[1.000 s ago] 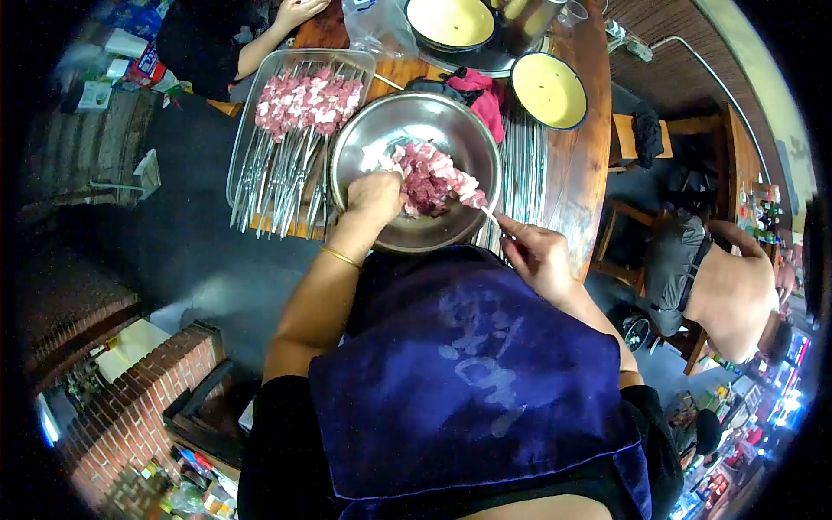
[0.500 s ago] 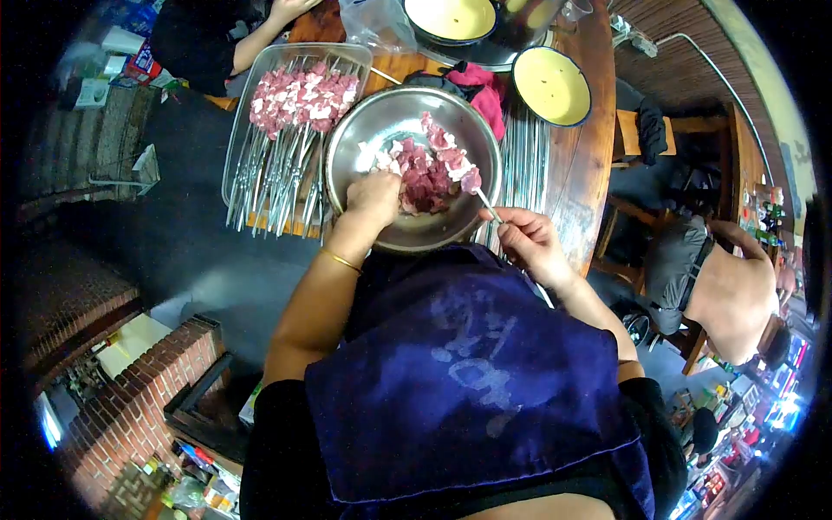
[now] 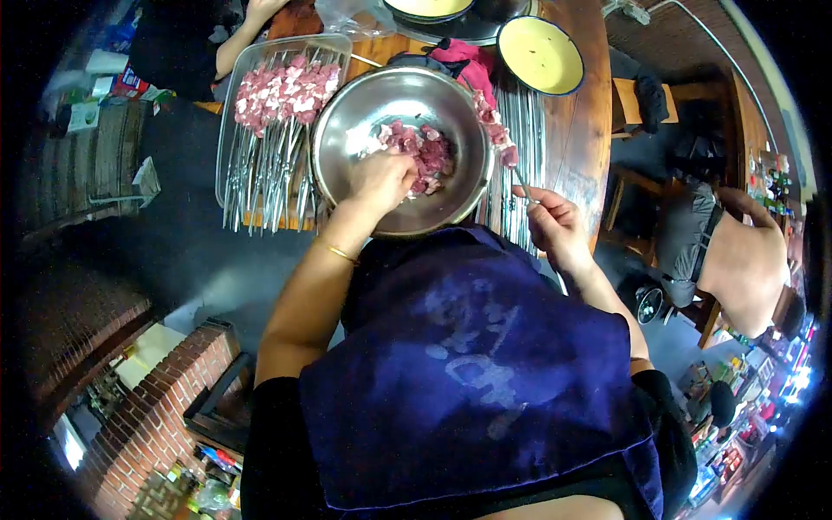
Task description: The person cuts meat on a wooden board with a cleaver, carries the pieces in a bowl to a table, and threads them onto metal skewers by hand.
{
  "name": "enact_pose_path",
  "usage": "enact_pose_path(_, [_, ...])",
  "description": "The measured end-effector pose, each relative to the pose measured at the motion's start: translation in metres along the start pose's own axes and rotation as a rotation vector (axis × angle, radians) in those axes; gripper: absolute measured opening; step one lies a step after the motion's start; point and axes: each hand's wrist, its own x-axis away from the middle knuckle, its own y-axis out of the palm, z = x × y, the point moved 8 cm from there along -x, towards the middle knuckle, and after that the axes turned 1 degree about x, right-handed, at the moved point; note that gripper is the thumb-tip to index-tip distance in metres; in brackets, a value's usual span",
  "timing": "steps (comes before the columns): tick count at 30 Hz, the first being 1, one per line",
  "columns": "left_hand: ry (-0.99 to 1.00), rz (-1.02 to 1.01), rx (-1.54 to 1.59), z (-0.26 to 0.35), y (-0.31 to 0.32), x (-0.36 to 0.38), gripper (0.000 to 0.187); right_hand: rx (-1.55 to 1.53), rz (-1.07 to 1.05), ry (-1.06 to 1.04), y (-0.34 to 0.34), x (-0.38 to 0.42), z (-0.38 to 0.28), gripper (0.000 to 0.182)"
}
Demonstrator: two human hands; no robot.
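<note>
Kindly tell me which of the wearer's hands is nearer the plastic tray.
Left hand, in the metal bowl beside the tray; the right hand is past the bowl's opposite side.

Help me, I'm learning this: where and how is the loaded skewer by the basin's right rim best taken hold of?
Likely best: pinch the skewer by its bare shaft, just below the meat, coming from the picture's lower right. Meat covers its upper part, slanting up-left along the basin's right rim; the thin bare part points down-right, where the right grip pinches it.

Passage over right tabletop point(image 3: 570, 147); bowl point(image 3: 464, 165) (steel) blocks left.
</note>
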Motion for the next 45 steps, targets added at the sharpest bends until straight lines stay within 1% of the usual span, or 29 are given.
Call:
enact_pose_path(3, [0.025,0.048,-0.152,-0.001,0.012,-0.006,0.016,0.022,0.039,0.002,-0.004,0.004,0.000,0.027])
enact_pose_path(4, [0.044,0.106,-0.183,-0.001,0.013,-0.005,0.018,0.023,0.049,-0.005,-0.006,0.005,0.000,0.027])
enact_pose_path(7, [0.035,0.062,-0.198,-0.004,0.017,-0.007,0.020,0.017,0.067,-0.015,-0.010,0.007,0.001,0.027])
enact_pose_path(10, [-0.114,-0.044,-0.035,-0.010,0.008,-0.004,0.016,0.002,0.069,-0.003,-0.012,0.006,0.003,0.027])
enact_pose_path(13, [-0.111,0.046,0.678,-0.038,0.018,-0.008,0.012,-0.010,0.055,0.012,-0.011,0.005,0.004,0.027])
enact_pose_path(14, [-0.178,0.166,1.073,-0.047,0.023,-0.001,0.013,-0.012,0.047,0.015,-0.010,0.005,0.003,0.028])
enact_pose_path(15, [-0.306,0.137,1.301,-0.060,0.029,0.002,0.018,-0.016,0.032,0.010,-0.009,0.004,0.003,0.028])
enact_pose_path(17, [-0.360,0.140,1.648,-0.049,0.008,0.017,0.020,-0.021,0.001,0.000,-0.007,0.002,0.003,0.028])
enact_pose_path(20, [-0.320,0.145,1.900,-0.044,0.004,0.023,0.022,0.013,-0.016,-0.010,-0.003,-0.001,0.001,0.029])
enact_pose_path(23, [-0.290,0.153,1.979,-0.037,0.004,0.028,0.022,0.054,-0.047,-0.015,0.003,0.001,-0.001,0.029])
enact_pose_path(26, [-0.185,0.206,1.999,-0.045,0.009,0.026,0.023,0.099,-0.075,-0.057,0.009,0.003,-0.004,0.028])
enact_pose_path(29, [-0.290,0.304,1.876,-0.040,-0.005,0.034,0.023,0.089,-0.094,-0.060,0.008,0.005,0.002,0.028])
enact_pose_path(30, [-0.317,0.308,1.654,-0.044,-0.005,0.032,0.024,0.112,-0.086,-0.082,0.008,0.005,0.002,0.028])
enact_pose_path(33, [-0.083,0.121,0.366,-0.029,-0.022,0.025,0.027,0.153,-0.065,-0.125,0.007,0.005,0.003,0.029])
enact_pose_path(34, [-0.200,-0.053,0.305,-0.028,-0.015,0.022,0.027,0.150,-0.061,-0.124,0.007,0.005,0.004,0.029])
enact_pose_path(37, [-0.165,0.094,0.148,-0.024,-0.015,0.006,0.022,0.134,-0.072,-0.099,0.008,0.008,0.002,0.028])
enact_pose_path(38, [-0.044,0.205,0.008,-0.019,-0.014,-0.001,0.019,0.128,-0.076,-0.090,0.007,0.009,0.000,0.028])
enact_pose_path(41, [0.021,0.182,-0.233,-0.020,-0.001,-0.016,0.015,0.111,-0.088,-0.111,0.003,0.011,0.004,0.028])
enact_pose_path(42, [-0.012,0.128,-0.259,-0.019,-0.001,-0.019,0.012,0.107,-0.086,-0.106,0.002,0.011,0.004,0.028])
enact_pose_path(45, [0.018,0.236,-0.253,-0.014,-0.010,-0.016,0.012,0.144,-0.046,-0.121,-0.002,0.013,0.002,0.029])
